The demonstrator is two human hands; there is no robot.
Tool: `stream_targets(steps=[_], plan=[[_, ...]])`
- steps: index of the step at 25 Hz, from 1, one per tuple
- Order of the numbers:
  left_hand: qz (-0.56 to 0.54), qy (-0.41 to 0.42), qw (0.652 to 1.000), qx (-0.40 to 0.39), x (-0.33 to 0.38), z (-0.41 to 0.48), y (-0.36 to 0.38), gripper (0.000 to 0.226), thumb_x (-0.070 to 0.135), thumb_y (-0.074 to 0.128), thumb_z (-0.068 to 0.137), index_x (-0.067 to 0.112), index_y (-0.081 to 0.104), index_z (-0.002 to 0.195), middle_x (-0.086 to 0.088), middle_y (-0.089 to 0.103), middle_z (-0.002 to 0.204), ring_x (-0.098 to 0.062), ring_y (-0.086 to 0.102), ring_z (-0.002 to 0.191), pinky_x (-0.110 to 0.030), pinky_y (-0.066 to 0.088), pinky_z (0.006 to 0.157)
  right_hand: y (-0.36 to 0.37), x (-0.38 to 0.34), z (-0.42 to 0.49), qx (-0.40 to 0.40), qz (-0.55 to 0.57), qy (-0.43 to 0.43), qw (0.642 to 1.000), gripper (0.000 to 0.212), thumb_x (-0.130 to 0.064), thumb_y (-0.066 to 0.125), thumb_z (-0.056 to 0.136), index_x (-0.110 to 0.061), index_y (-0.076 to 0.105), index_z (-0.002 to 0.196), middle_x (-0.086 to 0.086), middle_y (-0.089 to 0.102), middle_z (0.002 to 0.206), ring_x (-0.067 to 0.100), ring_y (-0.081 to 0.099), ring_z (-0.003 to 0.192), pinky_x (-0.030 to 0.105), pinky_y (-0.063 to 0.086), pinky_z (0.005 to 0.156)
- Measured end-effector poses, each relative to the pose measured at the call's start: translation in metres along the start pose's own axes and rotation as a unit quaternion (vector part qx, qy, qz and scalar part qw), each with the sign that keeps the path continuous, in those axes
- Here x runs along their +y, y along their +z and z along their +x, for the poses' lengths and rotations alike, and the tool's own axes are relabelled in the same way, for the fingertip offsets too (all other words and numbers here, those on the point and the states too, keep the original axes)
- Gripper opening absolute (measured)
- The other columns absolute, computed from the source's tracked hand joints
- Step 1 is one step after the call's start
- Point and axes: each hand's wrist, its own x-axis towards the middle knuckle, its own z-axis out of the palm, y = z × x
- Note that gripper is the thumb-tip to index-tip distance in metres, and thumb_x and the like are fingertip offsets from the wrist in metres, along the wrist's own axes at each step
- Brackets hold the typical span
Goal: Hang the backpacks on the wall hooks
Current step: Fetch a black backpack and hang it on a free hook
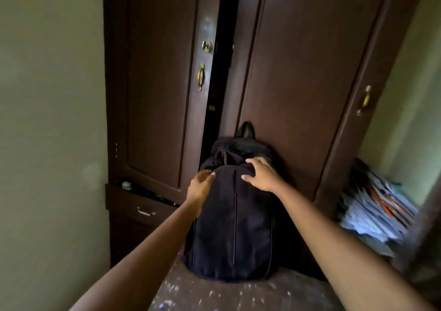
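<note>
Reaching for the backpack [232,227] with both hands, no grip yet taken.

The left hand [201,184] is laid with loosely curved fingers against the backpack's upper side; the right hand [262,176] is spread over its top edge; nothing is pinched. The backpack is stood on the floor [214,294] beneath the hands, leaned on the wardrobe door [298,84] beyond them. Its carry loop [245,129], just past the right hand, is untouched; if soft fabric is grabbed instead, the backpack may sag and slip.
</note>
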Motion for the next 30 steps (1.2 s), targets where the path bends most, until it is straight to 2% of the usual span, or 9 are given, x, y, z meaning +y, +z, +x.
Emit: stream_targets(steps=[4, 7, 10, 14, 17, 20, 24, 27, 30], plan=[[0.012, -0.010, 0.999, 0.029, -0.004, 0.056, 0.032, 0.034, 0.029, 0.059, 0.088, 0.013, 0.059, 0.119, -0.014, 0.062, 0.124, -0.029, 0.057, 0.116, -0.042, 0.045, 0.103, 0.006, 0.020, 0.085, 0.005, -0.086, -0.004, 0.996, 0.090, -0.053, 0.066, 0.075, -0.024, 0.021, 0.147, 0.010, 0.004, 0.160, 0.034, 0.004, 0.147, 0.054, 0.013, 0.116], [0.015, -0.004, 0.999, 0.052, -0.012, 0.082, 0.050, 0.034, 0.024, 0.058, 0.090, 0.009, 0.059, 0.120, -0.013, 0.062, 0.123, -0.029, 0.056, 0.117, -0.030, 0.042, 0.096, 0.021, 0.030, 0.115, 0.066, -0.123, 0.032, 0.990, 0.102, -0.059, 0.071, 0.066, -0.024, 0.019, 0.146, 0.017, 0.022, 0.154, 0.038, 0.026, 0.137, 0.052, 0.030, 0.107], [-0.003, -0.007, 0.997, 0.071, -0.019, 0.091, 0.059, 0.036, 0.023, 0.058, 0.089, 0.004, 0.058, 0.120, -0.017, 0.061, 0.125, -0.031, 0.055, 0.119, -0.030, 0.040, 0.088, 0.028, 0.037, 0.120, 0.092, -0.089, 0.022, 0.992, 0.073, -0.051, 0.069, 0.074, -0.014, 0.045, 0.132, 0.016, 0.058, 0.129, 0.034, 0.053, 0.120, 0.039, 0.044, 0.095], [-0.056, -0.053, 0.992, 0.098, -0.020, 0.073, 0.050, 0.059, 0.057, 0.069, 0.065, 0.013, 0.066, 0.105, -0.015, 0.067, 0.117, -0.031, 0.063, 0.105, -0.035, 0.049, 0.093, 0.030, 0.034, 0.093, 0.055, -0.012, -0.071, 0.996, 0.046, -0.051, 0.064, 0.079, -0.007, 0.068, 0.092, 0.014, 0.070, 0.098, 0.034, 0.065, 0.095, 0.032, 0.042, 0.063], [-0.090, -0.094, 0.984, 0.120, -0.003, 0.036, 0.031, 0.051, 0.056, 0.065, 0.073, 0.011, 0.066, 0.097, -0.013, 0.068, 0.113, -0.030, 0.070, 0.067, -0.035, 0.056, 0.062, 0.029, 0.016, 0.051, 0.060, 0.028, -0.161, 0.985, 0.044, -0.049, 0.065, 0.079, -0.005, 0.068, 0.080, 0.010, 0.065, 0.078, 0.030, 0.065, 0.081, 0.029, 0.034, 0.059], [-0.101, -0.115, 0.983, 0.104, 0.013, -0.012, 0.004, 0.061, 0.057, 0.058, 0.078, 0.011, 0.058, 0.117, -0.009, 0.066, 0.103, -0.005, 0.050, 0.033, -0.012, 0.027, 0.030, 0.020, -0.013, 0.007, 0.051, 0.102, -0.232, 0.966, 0.038, -0.044, 0.072, 0.075, -0.012, 0.060, 0.060, -0.002, 0.046, 0.058, 0.021, 0.053, 0.063, 0.030, 0.031, 0.058], [-0.111, -0.146, 0.979, 0.090, 0.018, -0.098, -0.048, 0.061, 0.072, 0.044, 0.076, 0.016, 0.062, 0.095, -0.003, 0.069, 0.082, -0.007, 0.062, 0.048, -0.018, 0.036, 0.043, 0.016, -0.059, -0.057, 0.040, 0.148, -0.300, 0.941, 0.049, -0.047, 0.074, 0.070, -0.020, 0.040, 0.049, -0.006, 0.037, 0.050, 0.014, 0.045, 0.057, 0.033, 0.032, 0.055], [-0.144, -0.184, 0.965, 0.115, 0.010, -0.184, -0.088, 0.070, 0.074, 0.045, 0.074, 0.012, 0.064, 0.100, -0.008, 0.066, 0.086, -0.020, 0.063, 0.070, -0.028, 0.044, 0.064, 0.035, -0.103, -0.127, 0.011, 0.164, -0.372, 0.913, 0.046, -0.049, 0.072, 0.071, -0.009, 0.054, 0.056, -0.002, 0.049, 0.056, 0.018, 0.051, 0.062, 0.033, 0.033, 0.058], [-0.186, -0.178, 0.952, 0.167, 0.005, -0.271, -0.128, 0.045, 0.053, 0.052, 0.084, 0.011, 0.060, 0.095, -0.006, 0.059, 0.067, -0.026, 0.059, 0.069, -0.037, 0.049, 0.069, 0.063, -0.150, -0.207, -0.025, 0.223, -0.433, 0.873, 0.050, -0.049, 0.066, 0.071, 0.001, 0.062, 0.063, 0.012, 0.062, 0.066, 0.013, 0.049, 0.064, 0.023, 0.028, 0.058]])
